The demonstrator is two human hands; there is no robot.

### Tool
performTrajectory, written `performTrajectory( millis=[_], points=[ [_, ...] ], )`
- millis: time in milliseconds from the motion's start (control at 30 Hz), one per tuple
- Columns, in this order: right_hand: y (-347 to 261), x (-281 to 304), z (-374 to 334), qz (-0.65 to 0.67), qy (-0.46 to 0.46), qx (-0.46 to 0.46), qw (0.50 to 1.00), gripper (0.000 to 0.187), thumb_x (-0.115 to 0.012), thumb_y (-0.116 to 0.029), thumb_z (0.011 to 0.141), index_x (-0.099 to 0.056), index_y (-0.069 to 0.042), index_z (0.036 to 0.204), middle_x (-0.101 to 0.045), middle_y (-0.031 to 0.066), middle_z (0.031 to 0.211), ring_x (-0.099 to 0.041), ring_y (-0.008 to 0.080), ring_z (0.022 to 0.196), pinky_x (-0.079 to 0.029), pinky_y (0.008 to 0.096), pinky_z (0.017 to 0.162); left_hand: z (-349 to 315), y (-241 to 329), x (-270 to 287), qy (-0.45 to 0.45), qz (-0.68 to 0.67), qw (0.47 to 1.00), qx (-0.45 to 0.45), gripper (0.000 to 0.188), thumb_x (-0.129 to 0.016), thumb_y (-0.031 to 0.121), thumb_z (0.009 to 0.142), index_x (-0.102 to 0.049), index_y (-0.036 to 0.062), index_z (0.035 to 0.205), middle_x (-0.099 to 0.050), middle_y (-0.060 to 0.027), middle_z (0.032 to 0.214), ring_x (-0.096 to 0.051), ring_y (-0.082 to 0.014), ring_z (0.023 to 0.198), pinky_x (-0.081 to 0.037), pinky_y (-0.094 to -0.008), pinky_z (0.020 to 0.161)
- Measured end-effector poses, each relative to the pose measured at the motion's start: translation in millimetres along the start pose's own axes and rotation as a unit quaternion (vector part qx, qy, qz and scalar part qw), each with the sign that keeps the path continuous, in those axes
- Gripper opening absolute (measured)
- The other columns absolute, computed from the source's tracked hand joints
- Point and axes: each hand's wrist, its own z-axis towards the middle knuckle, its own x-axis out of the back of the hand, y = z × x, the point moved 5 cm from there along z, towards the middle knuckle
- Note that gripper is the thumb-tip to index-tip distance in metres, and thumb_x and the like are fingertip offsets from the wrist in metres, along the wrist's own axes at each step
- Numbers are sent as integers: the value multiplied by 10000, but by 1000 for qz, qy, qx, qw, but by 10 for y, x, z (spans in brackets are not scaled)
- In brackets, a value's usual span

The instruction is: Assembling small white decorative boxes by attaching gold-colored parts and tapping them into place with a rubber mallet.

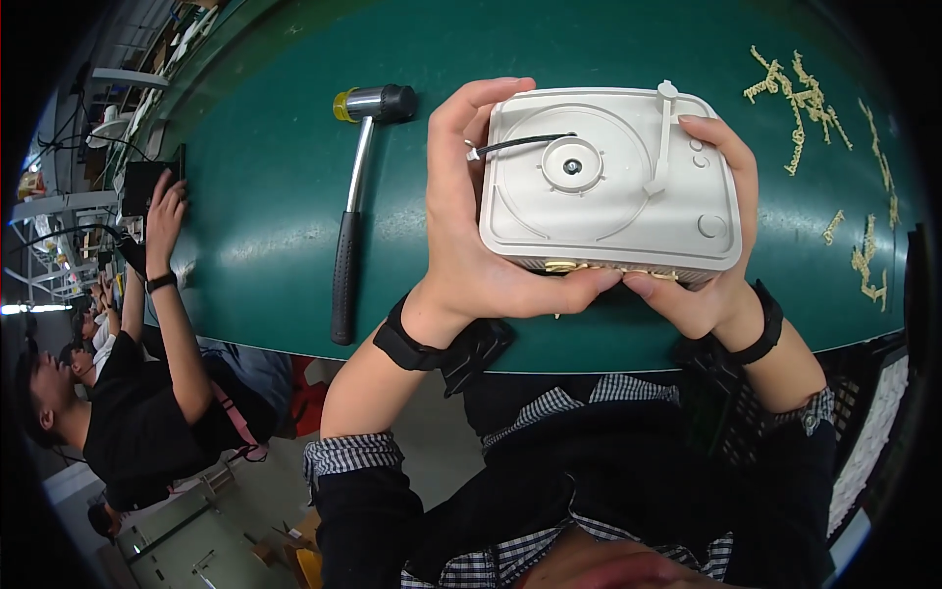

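A white record-player-shaped casing [610, 211] is held up over the green table, its flat top with a round platter outline facing me. On it are a white tonearm [664, 147] at the right and a round hub with a screw in its centre. From near the hub a black cable [523, 143] runs off the left edge to a small white connector. My left hand [461, 211] grips the left side, my right hand [731, 226] the right side. Both thumbs press the near side, where small cream-yellow pieces [561, 266] show along the ribbed wall.
A mallet [349, 211] with a black and yellow head lies on the green table [265, 216], left of my hands. Cream-yellow branching plastic pieces [800, 98] are scattered at the right. Beyond the left edge, a co-worker [147, 383] in black reaches toward a dark box.
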Motion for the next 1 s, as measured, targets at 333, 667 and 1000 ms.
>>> performTrajectory(
  millis=[333, 667, 1000],
  points=[
    [39, -18, 95, 47, -8, -14, 999, 923, -785, -169, 587, -274, 7, 1335, -359, 153, 1294, -400, 240, 1199, -347, 342, 999, 0, -100, 58, -15, -13, 999, 50, 1255, -905, 250, 461, -112, 45, 1412, -362, -193, 1324, -452, -273, 1190, -421, -368, 981],
    [-17, 156, 139, -40, 24, 17, 999, 802, -802, -212, 521, -470, 22, 1212, -494, 158, 1170, -500, 267, 1106, -391, 356, 962, 44, -99, -17, 34, -94, 992, 76, 1327, -931, 268, 427, -83, 68, 1429, -349, -192, 1337, -450, -272, 1194, -420, -376, 988],
    [26, 188, 68, -25, 29, -93, 995, 968, -776, -471, 592, -355, 36, 1302, -431, 169, 1273, -464, 280, 1162, -370, 381, 982, 47, 9, -10, -21, 17, 1000, 9, 1162, -890, 313, 506, -194, 16, 1387, -336, -187, 1306, -378, -267, 1223, -358, -383, 1002]
  ],
)
